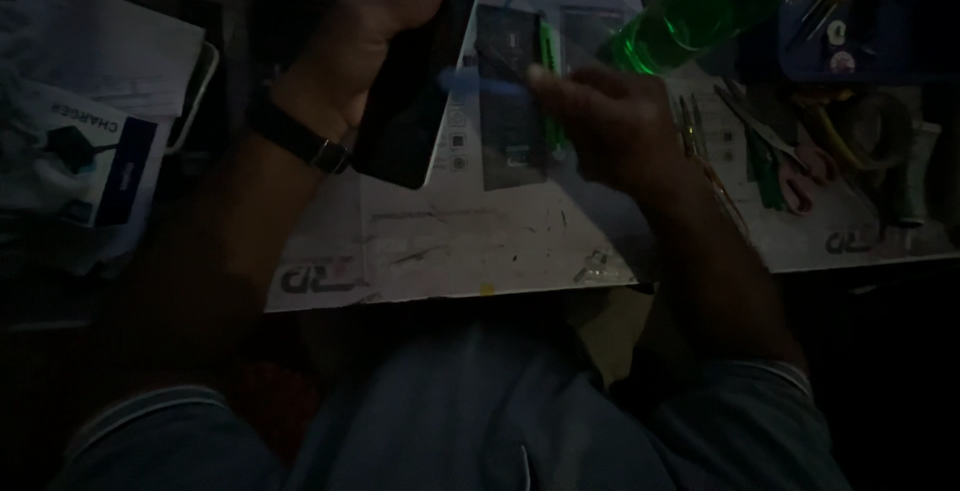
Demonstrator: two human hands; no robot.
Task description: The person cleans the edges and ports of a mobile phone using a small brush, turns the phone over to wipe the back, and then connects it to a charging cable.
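Black phone (415,91) gripped in left hand (350,46), right hand (600,121) beside.

My workbench (60,301) is dark and carries a stained white work mat (470,241). On the mat lie scissors (790,166); a charger box (80,166) sits left.

Pretty sure this is a phone repair bench, some small electronics workshop, and a dim one. The table (470,251) is covered with a scuffed, stained white work mat (520,236) printed with part outlines. Off to the right there's a scatter of hand tools (770,166), tweezers and pink-handled scissors (805,176) among them, plus a green plastic bottle (690,21). On the left sits a boxed charger (85,166) on a pile of papers (100,46).
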